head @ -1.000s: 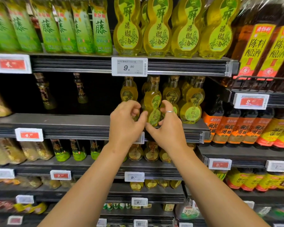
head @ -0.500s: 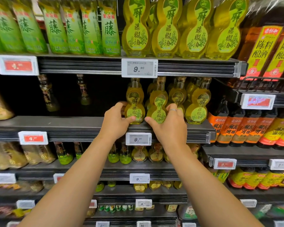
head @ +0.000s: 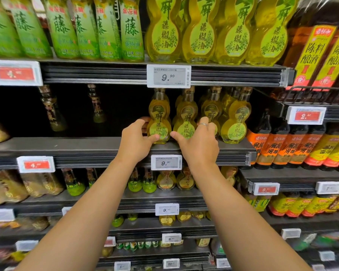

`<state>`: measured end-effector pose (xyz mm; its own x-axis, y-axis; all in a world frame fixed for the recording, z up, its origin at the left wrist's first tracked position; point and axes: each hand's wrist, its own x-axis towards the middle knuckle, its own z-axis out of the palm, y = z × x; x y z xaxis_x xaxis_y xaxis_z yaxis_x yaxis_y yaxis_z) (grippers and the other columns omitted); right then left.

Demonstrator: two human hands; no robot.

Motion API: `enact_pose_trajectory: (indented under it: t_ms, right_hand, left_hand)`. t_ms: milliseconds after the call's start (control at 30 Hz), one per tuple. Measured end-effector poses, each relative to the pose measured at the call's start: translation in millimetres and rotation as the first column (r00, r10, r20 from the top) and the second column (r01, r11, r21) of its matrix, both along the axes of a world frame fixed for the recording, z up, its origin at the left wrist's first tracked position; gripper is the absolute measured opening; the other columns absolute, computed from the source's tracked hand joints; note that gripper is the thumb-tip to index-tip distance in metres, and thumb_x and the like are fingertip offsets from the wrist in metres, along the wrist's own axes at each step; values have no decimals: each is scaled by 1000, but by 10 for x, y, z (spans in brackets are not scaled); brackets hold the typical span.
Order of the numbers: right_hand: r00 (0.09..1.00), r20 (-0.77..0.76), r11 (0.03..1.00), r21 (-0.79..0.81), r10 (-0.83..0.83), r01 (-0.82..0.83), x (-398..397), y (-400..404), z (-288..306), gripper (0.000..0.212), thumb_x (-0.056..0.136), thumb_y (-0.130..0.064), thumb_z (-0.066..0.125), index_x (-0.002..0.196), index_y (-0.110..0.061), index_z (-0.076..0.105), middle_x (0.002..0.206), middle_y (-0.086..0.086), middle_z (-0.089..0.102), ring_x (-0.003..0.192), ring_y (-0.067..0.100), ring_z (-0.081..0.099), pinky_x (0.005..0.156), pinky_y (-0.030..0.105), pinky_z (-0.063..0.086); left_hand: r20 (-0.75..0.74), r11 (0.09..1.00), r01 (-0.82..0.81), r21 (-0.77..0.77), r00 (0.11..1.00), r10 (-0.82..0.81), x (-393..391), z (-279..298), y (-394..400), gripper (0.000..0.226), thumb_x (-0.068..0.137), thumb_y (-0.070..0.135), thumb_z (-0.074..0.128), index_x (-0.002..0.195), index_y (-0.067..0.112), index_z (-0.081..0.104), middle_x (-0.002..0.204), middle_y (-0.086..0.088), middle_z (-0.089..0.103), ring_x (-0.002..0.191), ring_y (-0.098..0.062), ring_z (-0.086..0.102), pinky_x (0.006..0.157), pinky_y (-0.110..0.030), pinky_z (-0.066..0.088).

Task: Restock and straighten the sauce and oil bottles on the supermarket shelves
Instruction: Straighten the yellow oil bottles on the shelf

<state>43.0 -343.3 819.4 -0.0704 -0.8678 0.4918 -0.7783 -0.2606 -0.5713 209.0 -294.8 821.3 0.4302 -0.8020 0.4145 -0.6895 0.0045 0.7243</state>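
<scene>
A row of small gourd-shaped yellow oil bottles stands at the front of the dark middle shelf (head: 86, 147). My left hand (head: 135, 141) grips the leftmost bottle (head: 159, 118) low down, thumb across its label and fingers behind it. My right hand (head: 199, 141), with a ring on one finger, holds the second bottle (head: 186, 119) the same way. Both bottles stand upright on the shelf, side by side and almost touching. Further bottles of the same kind (head: 236, 122) stand to the right and behind.
Left of my hands the middle shelf is dark, with two dim bottles (head: 51, 110) far back. Big yellow gourd bottles (head: 200, 32) and green oil bottles (head: 67, 30) stand on the shelf above. Dark orange-labelled bottles (head: 282, 147) fill the right. A price tag (head: 166, 162) hangs below my hands.
My hands went from meeting together in front of one tilted bottle to holding two separate bottles. Those two now stand upright next to each other at the shelf front.
</scene>
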Motion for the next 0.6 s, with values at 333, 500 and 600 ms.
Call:
enact_pose_trajectory:
  t_ms: [333, 500, 600]
  right_hand:
    - [963, 261, 984, -177, 61, -14, -931, -158, 136, 50, 79, -52, 79, 110, -22, 53, 105, -2, 50, 85, 20, 59, 77, 37, 52]
    - [963, 270, 994, -110, 22, 7, -1327, -394, 123, 72, 77, -48, 81, 132, -14, 49, 126, 10, 53, 117, 31, 54, 101, 47, 48]
    - [964, 251, 996, -43, 85, -77, -1316, -458, 73, 89, 77, -48, 82, 146, -12, 39, 138, 13, 51, 129, 32, 50, 108, 46, 44]
  left_hand:
    - [277, 958, -29, -286, 954, 112, -447, 42, 214, 56, 82, 32, 81, 129, 16, 55, 119, -2, 54, 113, -18, 50, 96, -29, 44]
    - [327, 948, 154, -279, 943, -57, -1230, 127, 92, 41, 92, 26, 71, 129, 14, 61, 116, 1, 63, 83, -8, 60, 88, -25, 49]
    - [254, 971, 101, -215, 966, -44, -1528, 246, -128, 51, 94, 26, 68, 140, 13, 50, 132, -5, 59, 107, -19, 61, 95, -33, 47]
